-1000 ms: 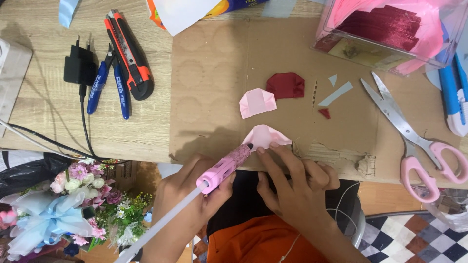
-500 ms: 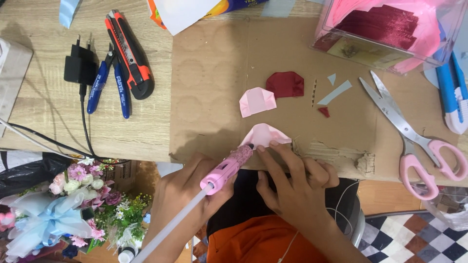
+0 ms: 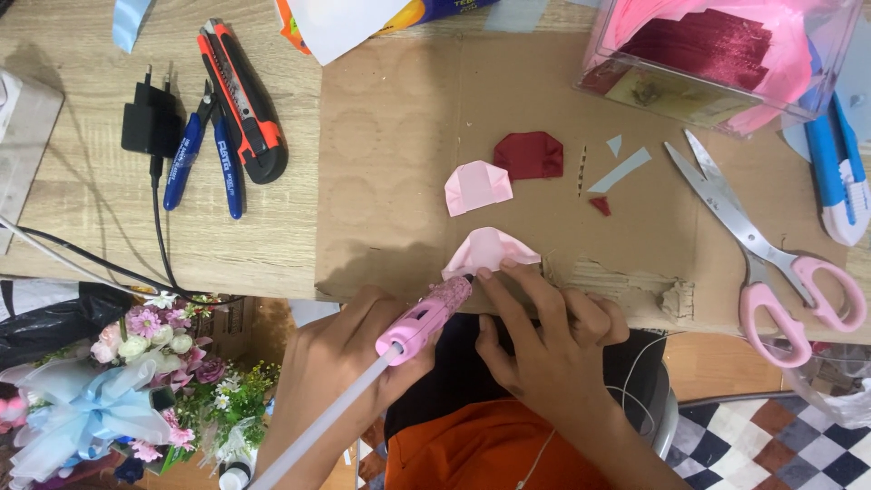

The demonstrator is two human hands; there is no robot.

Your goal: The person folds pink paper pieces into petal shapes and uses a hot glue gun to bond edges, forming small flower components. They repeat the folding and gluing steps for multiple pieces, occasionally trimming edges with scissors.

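Note:
My left hand (image 3: pixel 340 363) grips a pink glue gun (image 3: pixel 426 318) with a white glue stick sticking out of its back. The nozzle touches a folded pink petal (image 3: pixel 490 248) lying at the near edge of a brown cardboard sheet (image 3: pixel 399 136). My right hand (image 3: pixel 544 336) presses its fingertips on the near side of that petal. Further up the cardboard lie a second pink folded petal (image 3: pixel 477 186) and a dark red one (image 3: pixel 529 155).
Pink-handled scissors (image 3: pixel 771 263) lie at the right, a clear box (image 3: pixel 726 54) of pink and dark red material behind them. An orange-black utility knife (image 3: pixel 243 100), blue pliers (image 3: pixel 207 154) and a black plug (image 3: pixel 150 122) sit on the wooden table. A flower bouquet (image 3: pixel 127 381) lies below left.
The glue gun has slid slightly down and to the right at its back end; its nozzle stays on the pink petal. My right hand has barely moved.

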